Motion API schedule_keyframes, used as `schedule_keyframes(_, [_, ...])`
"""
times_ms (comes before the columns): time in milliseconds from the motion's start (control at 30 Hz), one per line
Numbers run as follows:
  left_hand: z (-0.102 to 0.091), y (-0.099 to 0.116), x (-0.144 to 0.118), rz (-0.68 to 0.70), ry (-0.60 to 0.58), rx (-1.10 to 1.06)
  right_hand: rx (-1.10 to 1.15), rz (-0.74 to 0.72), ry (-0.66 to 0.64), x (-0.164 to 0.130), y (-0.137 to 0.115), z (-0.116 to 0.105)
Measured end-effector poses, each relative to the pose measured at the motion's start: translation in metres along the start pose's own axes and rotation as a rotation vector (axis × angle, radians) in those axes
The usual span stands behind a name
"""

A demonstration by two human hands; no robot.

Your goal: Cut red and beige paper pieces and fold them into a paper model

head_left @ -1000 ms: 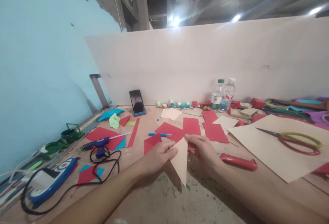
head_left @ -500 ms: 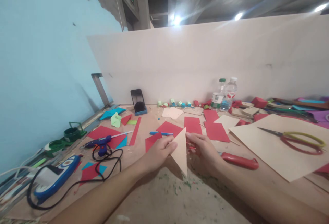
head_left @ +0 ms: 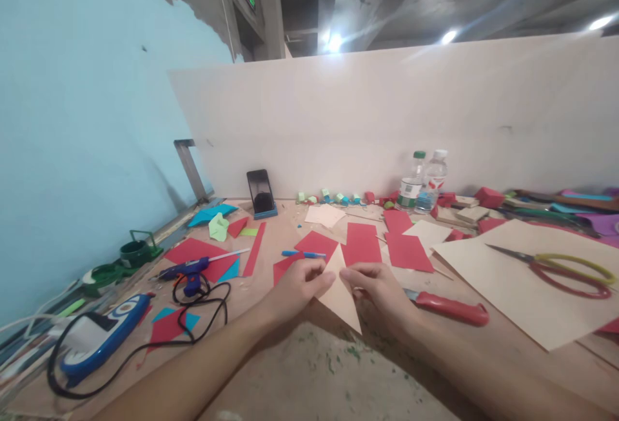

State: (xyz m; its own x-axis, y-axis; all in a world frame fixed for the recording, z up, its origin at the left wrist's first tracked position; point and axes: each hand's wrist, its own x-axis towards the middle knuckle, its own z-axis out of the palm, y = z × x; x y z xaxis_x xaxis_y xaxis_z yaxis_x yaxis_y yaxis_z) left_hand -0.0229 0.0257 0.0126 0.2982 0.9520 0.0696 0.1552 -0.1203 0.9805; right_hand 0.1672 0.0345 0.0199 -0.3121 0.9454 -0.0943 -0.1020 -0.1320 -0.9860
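Observation:
A folded triangle of cream paper is held up between my two hands, its tips pointing up and down. My left hand pinches its left edge, thumb on the near face. On the opposite edge, the thumb and fingers of my right hand are closed on the same paper. Just beyond the hands lie red paper pieces and a blue pen. Close to my right wrist rests a red-handled knife, its blade partly hidden.
At left are a blue glue gun with a black cord and a blue power strip. Scissors lie on a large cream sheet at right. A phone and two bottles stand along the back.
The paper triangle has turned slightly, its upper tip moving left and its lower tip right. My right hand has shifted a little left and lower along its edge.

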Motion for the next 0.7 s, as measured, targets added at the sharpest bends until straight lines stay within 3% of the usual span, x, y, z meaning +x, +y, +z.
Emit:
schedule_keyframes(433, [0.002,0.001,0.007,-0.086,0.104,-0.181,-0.213,0.029,-0.124,0.002,0.009,-0.001])
schedule_keyframes(700, [-0.002,0.003,0.007,-0.067,0.260,-0.272,-0.203,0.060,-0.126,0.006,0.015,-0.004])
